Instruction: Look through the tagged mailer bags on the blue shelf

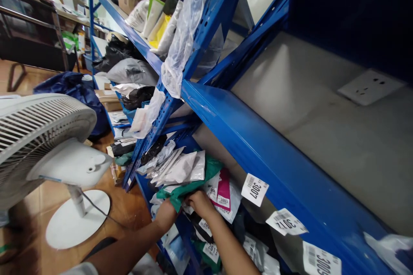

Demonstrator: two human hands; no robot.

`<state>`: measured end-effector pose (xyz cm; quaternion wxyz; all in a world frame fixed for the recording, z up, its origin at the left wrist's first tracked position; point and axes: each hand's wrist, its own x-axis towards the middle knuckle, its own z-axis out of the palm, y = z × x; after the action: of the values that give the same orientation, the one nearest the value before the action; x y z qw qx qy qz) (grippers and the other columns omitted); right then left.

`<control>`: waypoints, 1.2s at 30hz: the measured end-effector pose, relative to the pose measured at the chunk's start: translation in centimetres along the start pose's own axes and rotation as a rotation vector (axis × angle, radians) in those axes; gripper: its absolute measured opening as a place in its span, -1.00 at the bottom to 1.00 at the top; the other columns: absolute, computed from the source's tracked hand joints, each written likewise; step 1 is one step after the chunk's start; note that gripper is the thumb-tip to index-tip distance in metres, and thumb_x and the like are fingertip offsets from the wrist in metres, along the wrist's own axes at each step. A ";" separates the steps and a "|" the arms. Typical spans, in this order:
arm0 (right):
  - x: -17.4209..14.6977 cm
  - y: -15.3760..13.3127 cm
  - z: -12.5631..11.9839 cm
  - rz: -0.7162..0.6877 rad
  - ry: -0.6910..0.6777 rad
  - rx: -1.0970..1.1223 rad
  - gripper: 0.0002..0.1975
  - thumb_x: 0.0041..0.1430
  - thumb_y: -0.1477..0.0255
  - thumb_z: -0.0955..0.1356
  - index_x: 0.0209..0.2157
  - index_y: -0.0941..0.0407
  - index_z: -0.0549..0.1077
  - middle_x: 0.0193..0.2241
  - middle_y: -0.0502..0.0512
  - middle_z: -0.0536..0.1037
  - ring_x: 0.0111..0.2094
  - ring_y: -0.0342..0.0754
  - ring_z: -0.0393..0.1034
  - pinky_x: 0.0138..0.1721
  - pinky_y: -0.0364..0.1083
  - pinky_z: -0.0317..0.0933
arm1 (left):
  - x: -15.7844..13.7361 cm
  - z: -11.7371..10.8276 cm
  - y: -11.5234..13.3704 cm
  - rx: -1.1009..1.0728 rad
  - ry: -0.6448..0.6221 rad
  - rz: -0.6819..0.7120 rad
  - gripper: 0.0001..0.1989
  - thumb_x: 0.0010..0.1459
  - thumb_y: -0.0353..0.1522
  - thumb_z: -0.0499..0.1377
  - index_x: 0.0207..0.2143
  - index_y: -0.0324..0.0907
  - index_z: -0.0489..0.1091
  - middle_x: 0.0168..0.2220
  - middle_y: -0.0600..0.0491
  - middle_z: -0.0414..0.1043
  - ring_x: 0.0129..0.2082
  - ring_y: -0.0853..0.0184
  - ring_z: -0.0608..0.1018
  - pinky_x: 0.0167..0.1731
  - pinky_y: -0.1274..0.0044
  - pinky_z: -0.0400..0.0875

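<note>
Both my hands reach into the lower bay of a blue rack, among a row of parcel bags. My left hand is closed at the near end of a green plastic bag, whose folds partly cover the fingers. Just to the right, my right hand has its fingers curled in below the same bag; what they pinch is hidden. White parcel bags lean together behind the green one. A magenta-and-white parcel labelled 3003 stands right of my right hand. Another label reading 2013 lies under my right forearm.
A blue shelf beam with tags such as 3007 slants above my right arm. A white fan stands on the floor at left. Filled shelves rise beyond a blue post. A socket is on the wall.
</note>
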<state>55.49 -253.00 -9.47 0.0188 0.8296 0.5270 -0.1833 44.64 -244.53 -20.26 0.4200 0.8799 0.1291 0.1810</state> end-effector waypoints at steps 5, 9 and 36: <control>-0.2 1.0 0.5 -0.080 0.040 0.015 -0.74 0.04 0.61 0.31 -0.33 0.05 0.59 -0.33 0.05 0.62 -0.26 -0.03 0.47 -0.22 -0.15 0.23 | 0.9 0.8 -1.0 0.016 -0.005 0.093 -0.62 0.13 -0.57 -0.11 -0.16 -0.20 0.43 -0.26 -0.08 0.56 -0.13 0.24 0.55 -0.04 0.38 0.44; -0.5 1.6 0.9 -0.112 0.096 0.016 -0.79 0.06 0.59 0.33 -0.32 0.08 0.59 -0.34 0.11 0.61 -0.26 0.02 0.45 -0.22 -0.09 0.22 | 0.9 2.0 -2.4 0.035 -0.017 0.133 -0.63 0.09 -0.60 -0.05 -0.14 -0.21 0.43 -0.29 -0.08 0.57 -0.16 0.23 0.56 -0.06 0.36 0.46; -1.2 3.7 2.0 -0.411 0.397 0.128 -0.87 0.09 0.57 0.33 -0.46 0.09 0.49 -0.50 0.04 0.49 -0.41 -0.07 0.31 -0.40 -0.12 0.18 | 1.5 0.9 0.2 0.003 -0.005 0.122 -0.64 0.09 -0.54 -0.01 -0.09 -0.24 0.42 0.00 -0.16 0.44 0.03 0.16 0.44 0.10 0.29 0.29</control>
<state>57.68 -256.15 -11.56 -0.1747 0.7245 0.6649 -0.0503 46.38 -244.76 -20.29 0.4072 0.8872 0.0742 0.2038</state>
